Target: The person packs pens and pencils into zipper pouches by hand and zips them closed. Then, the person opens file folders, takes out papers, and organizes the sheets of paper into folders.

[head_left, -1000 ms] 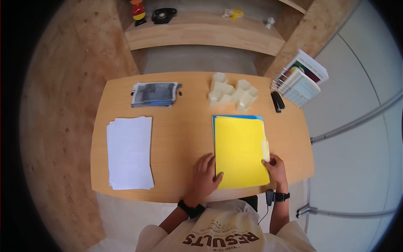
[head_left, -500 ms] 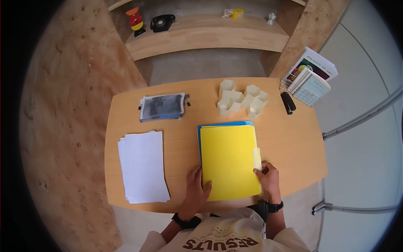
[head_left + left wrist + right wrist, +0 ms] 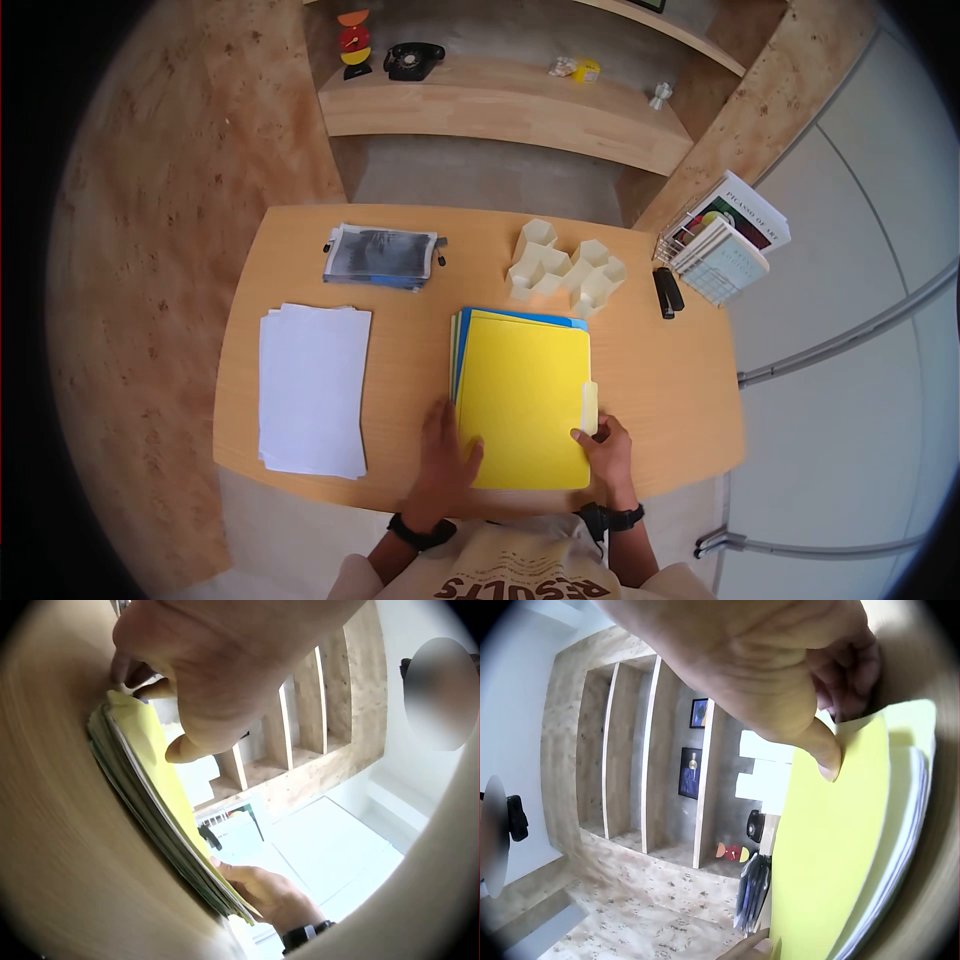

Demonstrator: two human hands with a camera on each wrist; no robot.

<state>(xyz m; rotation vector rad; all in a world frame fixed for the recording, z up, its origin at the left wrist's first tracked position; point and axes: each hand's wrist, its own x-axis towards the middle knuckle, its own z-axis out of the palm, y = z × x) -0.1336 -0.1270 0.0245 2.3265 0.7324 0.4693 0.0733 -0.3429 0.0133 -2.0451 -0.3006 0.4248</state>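
A yellow folder (image 3: 525,400) lies on top of a stack, with blue (image 3: 465,330) and pale green edges showing at its left side. The right hand (image 3: 610,457) pinches the stack's right edge beside the tab (image 3: 590,408), thumb on top and fingers curled at the side. At the left edge is the left hand (image 3: 445,465), fingers extended along the side and thumb near the yellow cover. In the left wrist view, the left hand (image 3: 217,667) is over one end of the layered stack (image 3: 161,814). White sheets show inside the yellow folder (image 3: 832,847) in the right wrist view.
On the table (image 3: 410,330), white paper (image 3: 315,390) lies left, with a dark packet pile (image 3: 382,257) behind. Hexagonal holders (image 3: 565,270), a stapler (image 3: 668,292) and a wire rack of books (image 3: 720,240) stand toward the back and right.
The folder stack has moved left across the table, closer to the white paper, with both hands beside it. More green edges show at its left side. The head view has shifted.
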